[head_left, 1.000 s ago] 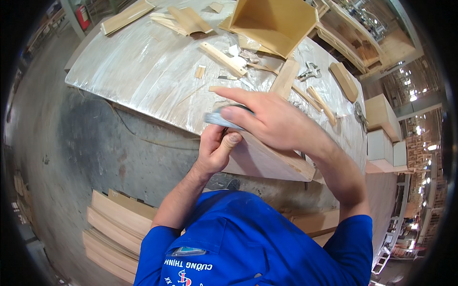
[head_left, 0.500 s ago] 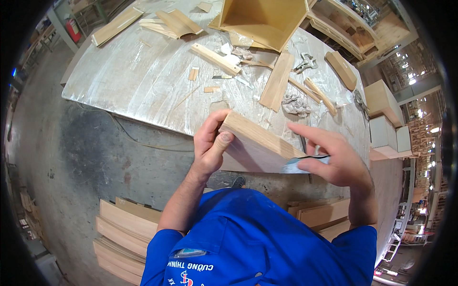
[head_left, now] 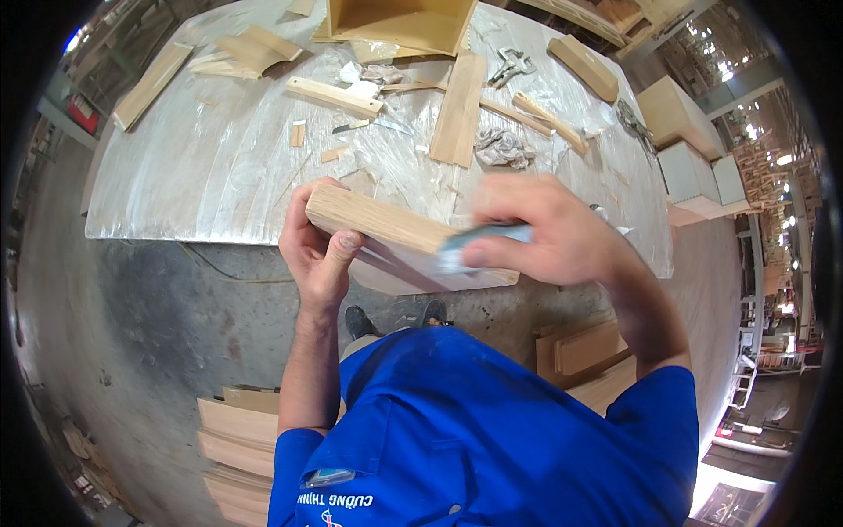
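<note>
My left hand (head_left: 314, 250) grips the left end of a thick wooden board (head_left: 382, 220), its thumb on the near face and its fingers behind. The board is held up in front of my body with its pale, narrow edge upward, sloping down to the right. My right hand (head_left: 558, 230) pinches a bluish sheet of folded sandpaper (head_left: 455, 253), slightly blurred by motion. The sandpaper lies against the upper edge and near face of the board, right of its middle. That part of the board is covered by the sheet and my fingers.
Beyond the board stands a plastic-covered table (head_left: 202, 176). On it lie a flat wooden strip (head_left: 458, 110), a knife (head_left: 351, 127), a metal clamp (head_left: 511, 66), crumpled cloth (head_left: 505, 149) and a yellowish open box (head_left: 399, 26). Curved wooden panels (head_left: 237, 443) are stacked at lower left.
My right hand has slid the sandpaper leftward along the board, away from its right end. The view has shifted; my left hand keeps its hold on the board.
</note>
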Available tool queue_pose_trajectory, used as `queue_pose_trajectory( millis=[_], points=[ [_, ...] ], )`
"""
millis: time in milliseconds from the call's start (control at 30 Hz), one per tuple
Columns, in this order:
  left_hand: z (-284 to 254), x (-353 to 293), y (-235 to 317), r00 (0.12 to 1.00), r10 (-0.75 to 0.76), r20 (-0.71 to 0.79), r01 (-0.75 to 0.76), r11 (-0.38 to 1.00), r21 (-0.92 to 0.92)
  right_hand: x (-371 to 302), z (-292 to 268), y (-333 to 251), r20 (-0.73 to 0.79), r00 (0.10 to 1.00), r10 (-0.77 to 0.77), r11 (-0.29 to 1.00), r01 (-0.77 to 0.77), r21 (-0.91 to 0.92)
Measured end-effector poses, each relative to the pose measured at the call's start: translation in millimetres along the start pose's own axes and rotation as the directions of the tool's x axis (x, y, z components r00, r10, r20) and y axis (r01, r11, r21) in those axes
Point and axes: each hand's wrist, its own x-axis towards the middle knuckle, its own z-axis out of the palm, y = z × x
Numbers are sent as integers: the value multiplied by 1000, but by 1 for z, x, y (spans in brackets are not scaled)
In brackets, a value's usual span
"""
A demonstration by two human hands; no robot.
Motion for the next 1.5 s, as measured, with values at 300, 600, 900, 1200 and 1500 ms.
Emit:
queue_pose_trajectory(
  millis=[300,600,900,1200,1500],
  points=[
    [1,2,-6,994,110,-30,-108,993,39,3,-2,-4,136,980,143,983,-156,95],
    [-2,5,-4,996,86,-25,-86,996,0,-9,-25,-2,184,976,113,992,-122,39],
    [4,14,-10,998,36,-43,-37,999,-36,46,0,2,215,972,97,983,-128,133],
    [3,12,-11,993,119,-11,-119,992,38,-54,-39,44,179,923,342,784,-385,488],
    [3,11,-13,995,99,-3,-99,995,-21,0,-3,15,82,990,113,955,-131,266]
  ],
)
